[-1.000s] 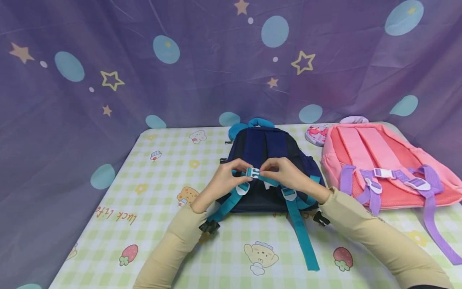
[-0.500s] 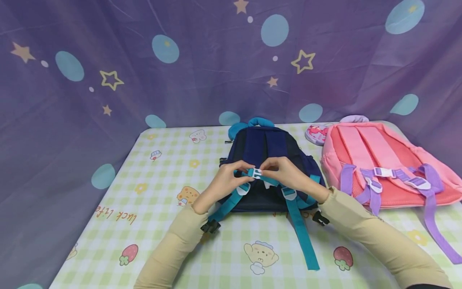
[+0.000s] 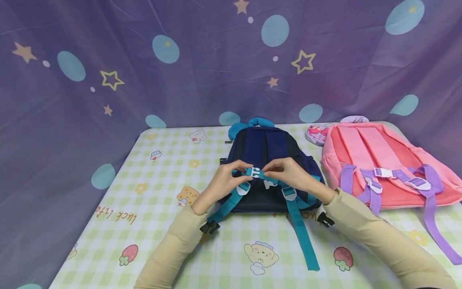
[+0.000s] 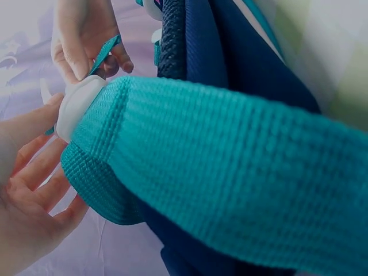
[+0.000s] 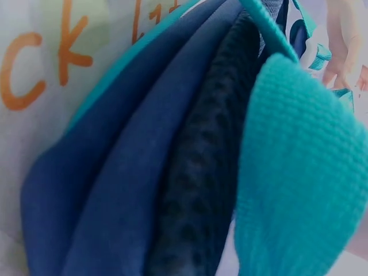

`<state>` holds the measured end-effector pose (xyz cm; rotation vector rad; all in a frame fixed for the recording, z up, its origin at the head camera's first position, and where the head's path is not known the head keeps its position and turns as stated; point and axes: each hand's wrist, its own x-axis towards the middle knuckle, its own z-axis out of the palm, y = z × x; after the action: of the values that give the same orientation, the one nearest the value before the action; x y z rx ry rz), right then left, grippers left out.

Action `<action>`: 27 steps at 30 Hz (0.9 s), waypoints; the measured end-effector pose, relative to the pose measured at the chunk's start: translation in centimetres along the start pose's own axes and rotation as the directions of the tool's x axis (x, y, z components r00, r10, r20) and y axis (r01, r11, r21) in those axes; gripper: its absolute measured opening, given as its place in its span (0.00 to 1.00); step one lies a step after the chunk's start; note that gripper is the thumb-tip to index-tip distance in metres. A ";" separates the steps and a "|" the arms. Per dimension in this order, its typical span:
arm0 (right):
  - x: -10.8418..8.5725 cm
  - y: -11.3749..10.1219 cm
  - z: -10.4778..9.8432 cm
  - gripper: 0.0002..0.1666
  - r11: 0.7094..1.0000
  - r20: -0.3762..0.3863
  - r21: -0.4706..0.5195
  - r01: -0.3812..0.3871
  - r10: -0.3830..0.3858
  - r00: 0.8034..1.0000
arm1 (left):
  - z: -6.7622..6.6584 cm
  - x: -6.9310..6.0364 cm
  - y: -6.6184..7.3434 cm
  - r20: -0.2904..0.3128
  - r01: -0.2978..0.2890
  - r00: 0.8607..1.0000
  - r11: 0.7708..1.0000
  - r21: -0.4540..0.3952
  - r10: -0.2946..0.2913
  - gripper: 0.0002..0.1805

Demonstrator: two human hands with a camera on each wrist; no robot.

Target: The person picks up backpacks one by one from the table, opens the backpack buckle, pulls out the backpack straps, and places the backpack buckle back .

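On the navy backpack (image 3: 276,148) lying flat, my left hand (image 3: 225,180) pinches a teal strap's white buckle (image 3: 255,172) at its left side. Just right of it, my right hand (image 3: 286,172) pinches the teal webbing between thumb and fingers. Below the right fingertips lies another white plastic piece (image 3: 269,184). White adjusters sit on the lower straps, one of them on the left strap (image 3: 231,204). In the left wrist view, a white plastic fitting (image 4: 77,106) and broad teal webbing (image 4: 230,155) partly cover the left fingers. Teal webbing mostly hides the hands in the right wrist view.
A pink backpack (image 3: 382,148) with purple straps lies to the right. Black clips (image 3: 210,227) stick out near the navy bag's lower corners. A long teal strap end (image 3: 304,241) trails toward the front of the checkered tablecloth (image 3: 169,253). A purple curtain (image 3: 216,60) hangs behind.
My right hand has shifted slightly right, leaving a bit more teal webbing showing beside the buckle. More of the lower white piece shows. The left hand stays almost in place.
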<state>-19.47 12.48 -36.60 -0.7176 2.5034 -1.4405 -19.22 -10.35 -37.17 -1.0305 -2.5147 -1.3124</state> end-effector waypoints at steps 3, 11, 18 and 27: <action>-0.1 0.2 0.0 0.10 1.000 -0.003 0.001 0.001 -0.001 1.000 | 0.0 0.0 0.0 -0.001 -0.001 1.000 1.000 0.000 0.001 0.13; 0.0 0.2 0.0 0.09 1.000 -0.029 -0.005 0.022 -0.023 0.999 | 0.0 0.0 0.2 -0.004 -0.014 1.000 1.000 0.003 0.014 0.13; 0.0 0.1 0.1 0.09 0.999 -0.032 0.019 0.031 -0.031 0.999 | 0.0 0.1 0.3 0.023 -0.009 1.000 1.000 -0.009 0.009 0.14; 0.2 0.2 0.4 0.10 0.998 -0.031 0.043 0.043 -0.041 0.999 | 0.3 0.1 0.5 0.039 0.017 0.999 1.000 -0.013 -0.016 0.14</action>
<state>-19.62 12.18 -36.94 -0.7502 2.4857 -1.5261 -18.92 -9.89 -36.95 -1.0505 -2.5518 -1.3273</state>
